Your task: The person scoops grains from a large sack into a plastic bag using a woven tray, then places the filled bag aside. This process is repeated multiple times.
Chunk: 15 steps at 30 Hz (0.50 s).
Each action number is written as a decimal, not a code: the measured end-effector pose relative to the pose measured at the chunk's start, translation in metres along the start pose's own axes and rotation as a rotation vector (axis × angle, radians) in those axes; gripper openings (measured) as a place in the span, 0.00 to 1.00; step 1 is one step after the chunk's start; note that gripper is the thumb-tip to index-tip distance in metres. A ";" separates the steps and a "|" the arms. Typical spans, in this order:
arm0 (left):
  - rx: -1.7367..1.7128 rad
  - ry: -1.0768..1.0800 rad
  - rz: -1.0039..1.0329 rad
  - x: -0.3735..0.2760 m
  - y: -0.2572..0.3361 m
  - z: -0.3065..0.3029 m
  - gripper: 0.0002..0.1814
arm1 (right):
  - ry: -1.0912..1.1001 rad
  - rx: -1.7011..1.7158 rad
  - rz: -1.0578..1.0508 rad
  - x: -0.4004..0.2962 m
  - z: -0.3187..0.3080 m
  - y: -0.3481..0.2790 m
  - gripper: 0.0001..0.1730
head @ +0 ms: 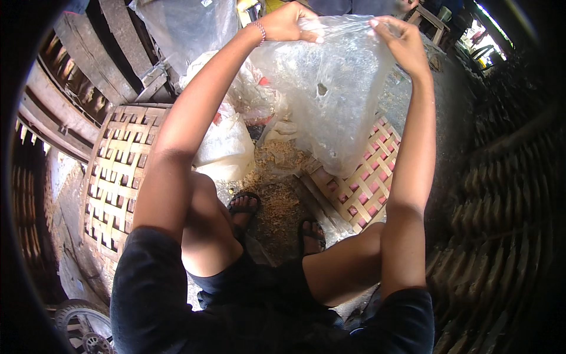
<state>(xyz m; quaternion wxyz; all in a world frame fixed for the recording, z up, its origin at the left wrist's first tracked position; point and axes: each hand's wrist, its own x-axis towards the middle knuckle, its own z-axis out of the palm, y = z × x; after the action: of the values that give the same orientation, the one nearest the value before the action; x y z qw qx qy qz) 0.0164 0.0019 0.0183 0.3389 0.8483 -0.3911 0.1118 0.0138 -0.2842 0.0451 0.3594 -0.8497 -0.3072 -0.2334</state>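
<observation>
A large clear plastic bag (340,97) hangs in front of me, held up by its top edge. My left hand (287,24) grips the edge at one side, with a beaded bracelet on the wrist. On the other side my right hand (400,42) pinches the same edge between thumb and fingers, so the film is drawn taut between them. A small ragged hole shows in the middle of the bag. Its lower end hangs over a woven bamboo panel (371,172) that has pink material behind its gaps.
Whitish plastic sacks (230,146) sit between my left arm and the bag. Sawdust-like crumbs (278,190) litter the ground around my sandals. Another woven bamboo basket (119,163) stands at left, below wooden boards (93,57). A spoked wheel (86,327) is at lower left.
</observation>
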 end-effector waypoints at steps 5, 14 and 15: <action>0.093 0.004 -0.105 -0.015 -0.052 -0.008 0.15 | 0.099 -0.057 0.052 -0.003 -0.027 0.013 0.16; -0.096 -0.081 -0.060 -0.015 0.011 -0.013 0.19 | 0.103 -0.259 -0.180 -0.004 0.007 -0.005 0.28; -0.116 -0.087 -0.044 -0.014 0.014 -0.016 0.19 | 0.050 -0.243 -0.197 -0.001 0.014 -0.012 0.28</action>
<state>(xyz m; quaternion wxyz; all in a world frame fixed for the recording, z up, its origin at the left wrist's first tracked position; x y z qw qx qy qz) -0.0020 0.0137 0.0308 0.3725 0.8396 -0.3928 0.0444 0.0075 -0.2672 0.0413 0.2367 -0.8467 -0.3493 -0.3242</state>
